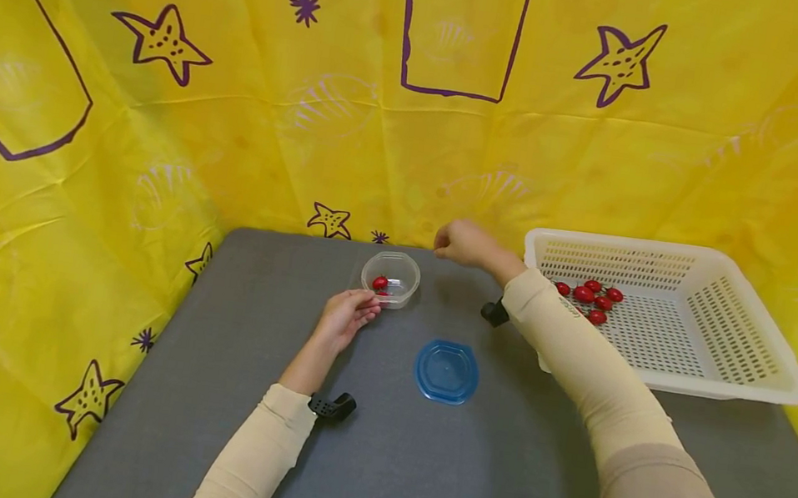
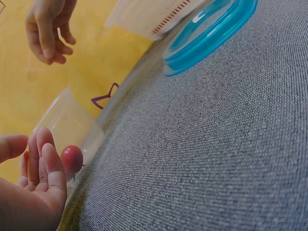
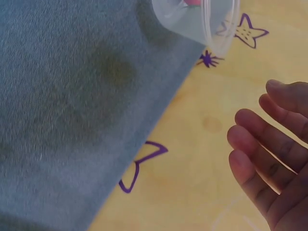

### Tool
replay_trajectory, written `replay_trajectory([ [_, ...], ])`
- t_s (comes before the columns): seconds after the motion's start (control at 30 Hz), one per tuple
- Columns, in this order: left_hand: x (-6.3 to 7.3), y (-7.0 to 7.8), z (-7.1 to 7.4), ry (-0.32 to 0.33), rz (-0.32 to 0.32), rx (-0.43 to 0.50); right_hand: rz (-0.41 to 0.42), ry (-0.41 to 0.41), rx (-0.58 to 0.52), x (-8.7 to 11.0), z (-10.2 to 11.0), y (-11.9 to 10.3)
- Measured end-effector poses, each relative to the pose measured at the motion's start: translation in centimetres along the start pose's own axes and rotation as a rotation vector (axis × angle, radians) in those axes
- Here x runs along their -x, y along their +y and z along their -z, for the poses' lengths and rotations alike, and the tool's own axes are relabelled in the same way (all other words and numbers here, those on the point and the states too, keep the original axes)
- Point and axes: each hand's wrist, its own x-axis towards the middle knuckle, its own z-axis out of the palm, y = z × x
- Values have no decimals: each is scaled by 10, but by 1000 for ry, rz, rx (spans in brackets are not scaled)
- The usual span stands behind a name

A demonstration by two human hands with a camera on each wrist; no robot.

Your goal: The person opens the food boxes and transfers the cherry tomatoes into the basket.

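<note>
My left hand is at the near-left edge of a small clear plastic container, its thumb and fingertips pinching the rim. Red cherry tomatoes lie inside that container; one shows through its wall in the left wrist view. Raised above the far edge of the table, to the right of the container, my right hand has loosely bent fingers. Nothing shows between those fingers in the right wrist view. A blue lid lies flat on the table, nearer to me than the container.
On the right stands a white perforated basket with several cherry tomatoes at its left end, partly behind my right forearm. Grey cloth covers the table. A yellow patterned curtain hangs behind and at both sides.
</note>
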Motion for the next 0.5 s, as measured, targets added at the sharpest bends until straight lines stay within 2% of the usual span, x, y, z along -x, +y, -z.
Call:
replay_trajectory([
  [0.5, 0, 0, 0, -9, 1, 0, 28, 27, 3, -19, -26, -24],
])
